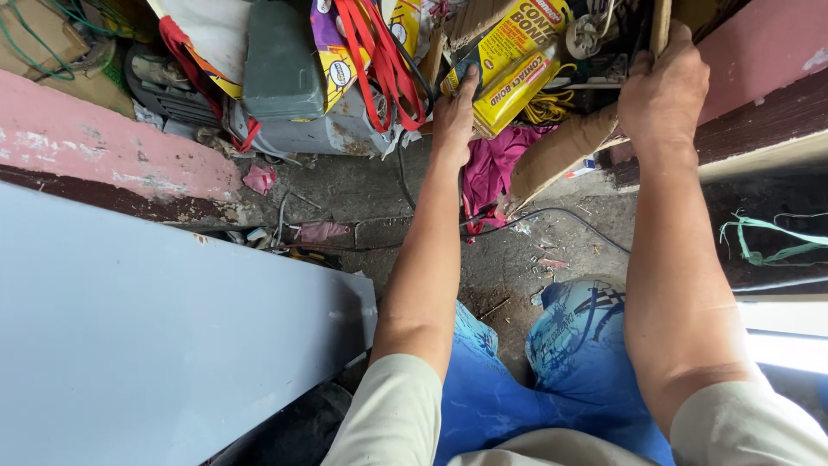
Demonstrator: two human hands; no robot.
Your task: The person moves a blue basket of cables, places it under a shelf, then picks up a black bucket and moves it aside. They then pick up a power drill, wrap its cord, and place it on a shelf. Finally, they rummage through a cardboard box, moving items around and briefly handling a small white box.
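I crouch over a cluttered corner. My left hand (454,115) reaches forward and grips a yellow adhesive can (511,79) lying among the junk, fingers wrapped over its near end. My right hand (662,89) is closed on the edge of a brown cardboard sheet (556,154) that leans at a slant, its top held up against the pink wall. A magenta cloth (490,170) lies just below the can, between my two arms.
A grey machine housing (285,78) with red straps (379,60) sits left of the can. A large pale blue-grey panel (147,345) fills the lower left. A pink ledge (103,147) runs on the left. Black cable (561,216) crosses the dirty concrete floor; green string (768,237) hangs at right.
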